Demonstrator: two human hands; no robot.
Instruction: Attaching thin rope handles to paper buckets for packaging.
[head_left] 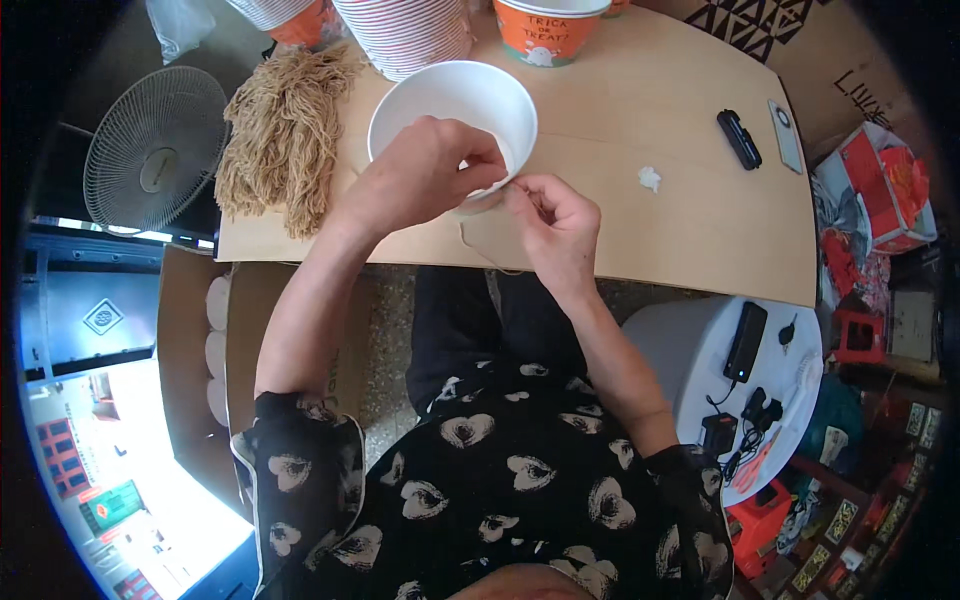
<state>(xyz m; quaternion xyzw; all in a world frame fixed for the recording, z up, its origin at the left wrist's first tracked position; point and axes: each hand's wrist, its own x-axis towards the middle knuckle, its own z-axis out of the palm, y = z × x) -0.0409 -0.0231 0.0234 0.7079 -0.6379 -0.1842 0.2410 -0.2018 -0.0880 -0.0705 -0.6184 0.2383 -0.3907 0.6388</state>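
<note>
Bucket, paper, wht int., stands mouth up nr front edge of table. L hand reaches over rim; fingers curled, tips drawn in, can't tell whether closed or holding. R hand at rim's RH side; thumb & index pinched, item held can't be told. Tan cord hangs below. Yarn bundle, tan, lies L.

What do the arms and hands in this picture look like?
They're human: the left grip and right grip are ungloved hands, and no watch shows. Above the bare forearms, the left sleeve and right sleeve are black with pale heart prints; the left one is edged in white.
</note>
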